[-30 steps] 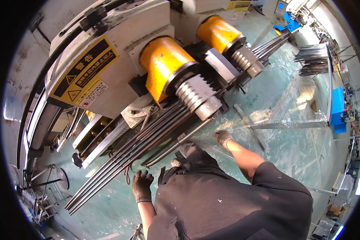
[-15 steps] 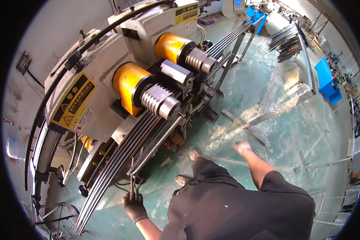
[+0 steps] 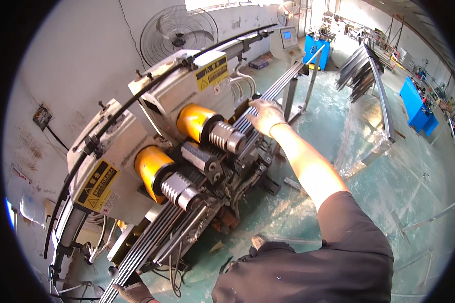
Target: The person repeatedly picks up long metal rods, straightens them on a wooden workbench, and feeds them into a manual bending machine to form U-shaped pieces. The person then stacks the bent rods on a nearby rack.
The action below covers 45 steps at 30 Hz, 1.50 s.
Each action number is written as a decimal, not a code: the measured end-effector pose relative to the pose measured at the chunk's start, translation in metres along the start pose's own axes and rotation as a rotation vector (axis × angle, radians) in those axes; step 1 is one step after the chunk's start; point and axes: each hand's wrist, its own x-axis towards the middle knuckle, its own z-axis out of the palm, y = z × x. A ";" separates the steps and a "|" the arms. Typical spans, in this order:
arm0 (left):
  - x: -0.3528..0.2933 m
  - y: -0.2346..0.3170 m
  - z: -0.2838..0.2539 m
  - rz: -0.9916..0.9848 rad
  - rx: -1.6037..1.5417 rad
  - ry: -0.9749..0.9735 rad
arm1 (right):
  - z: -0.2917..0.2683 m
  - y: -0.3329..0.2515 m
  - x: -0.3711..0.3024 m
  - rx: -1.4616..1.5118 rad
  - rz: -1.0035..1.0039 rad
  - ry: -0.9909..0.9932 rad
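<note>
Several long, thin metal bars point(image 3: 145, 243) lie side by side through a machine, running from lower left to upper right. My right hand point(image 3: 266, 117), in a pale glove, is closed over the bars at the far side, beyond the rollers. Near the lower edge, my left hand point(image 3: 135, 293), in a dark glove, has its fingers around the near end of the bars; part of it is cut off. Between my hands stand two ridged steel rollers point(image 3: 180, 191) with orange housings point(image 3: 151, 166).
The white machine body point(image 3: 121, 184) carries yellow warning labels and a curved black hose. A control box point(image 3: 287, 43) with a lit screen stands beyond it. Dark bars point(image 3: 360, 73) are piled on a rack at right, near a blue bench point(image 3: 414, 103). A large fan point(image 3: 178, 38) stands by the wall.
My right arm has swung forward from my side onto the far part of the bars. My left hand has moved from the hanging cable area down to the bars' near end. The view has shifted.
</note>
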 end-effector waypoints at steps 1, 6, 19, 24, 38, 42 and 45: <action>0.002 0.018 -0.012 -0.001 -0.041 -0.019 | 0.013 -0.009 0.018 -0.017 -0.036 -0.054; 0.005 0.034 -0.013 0.110 0.121 0.334 | 0.048 -0.027 0.044 -0.102 0.034 -0.277; 0.020 0.170 0.168 1.014 0.870 0.302 | 0.018 -0.010 0.114 -0.298 0.023 0.030; 0.030 0.181 0.273 0.781 0.959 0.193 | -0.038 -0.014 0.142 -0.426 0.002 0.215; 0.039 0.082 0.491 1.605 1.824 -0.555 | -0.175 -0.105 0.185 -0.194 -0.429 0.971; 0.039 -0.013 0.562 1.705 1.862 -0.639 | -0.218 -0.167 0.160 0.386 -0.188 0.848; 0.006 -0.042 0.584 1.506 1.836 -0.553 | -0.210 -0.218 0.187 -0.272 -0.563 0.454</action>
